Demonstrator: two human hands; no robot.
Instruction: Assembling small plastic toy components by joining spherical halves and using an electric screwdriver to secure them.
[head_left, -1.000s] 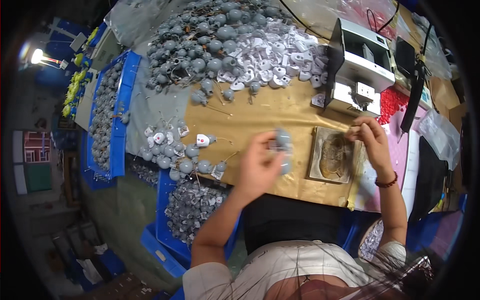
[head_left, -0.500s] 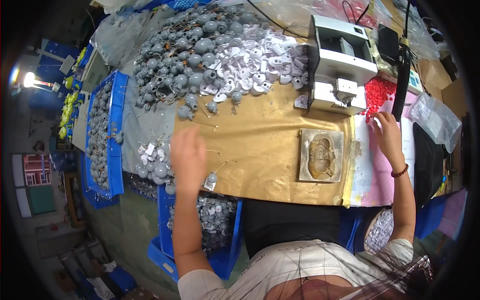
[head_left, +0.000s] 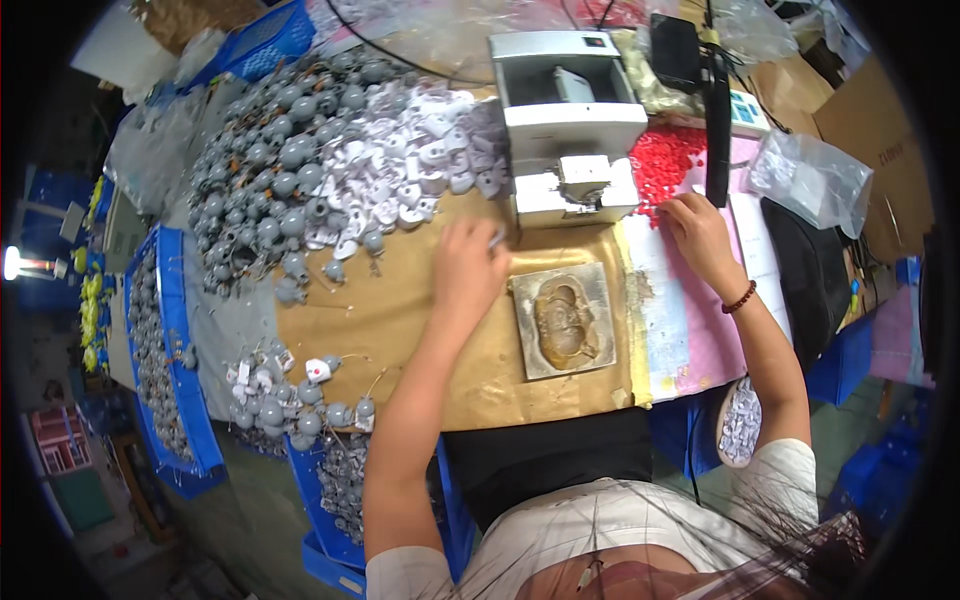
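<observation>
My left hand (head_left: 468,262) is over the brown table covering, just below the heap of white plastic parts (head_left: 420,150). Its fingers are curled together, and a small pale bit shows at the fingertips, too small to name. At the lower edge of the pile of small red pieces (head_left: 665,165), my right hand (head_left: 700,235) has thumb and fingertips drawn together; what they hold, if anything, is hidden. Between the two hands lies a square metal block (head_left: 535,350) with a rounded hollow. A white and grey machine (head_left: 570,130) stands beyond it.
Grey ball-shaped parts with wires (head_left: 290,150) are heaped at the far left. A smaller cluster of grey and white assemblies (head_left: 270,400) lies at the near left edge. Blue bins (head_left: 205,400) of parts stand left and below. A clear bag (head_left: 810,180) rests at right.
The view has shifted. My left hand has moved right, away from the near-left assemblies, to below the white parts. My right hand remains by the red pieces, its fingers now closer together.
</observation>
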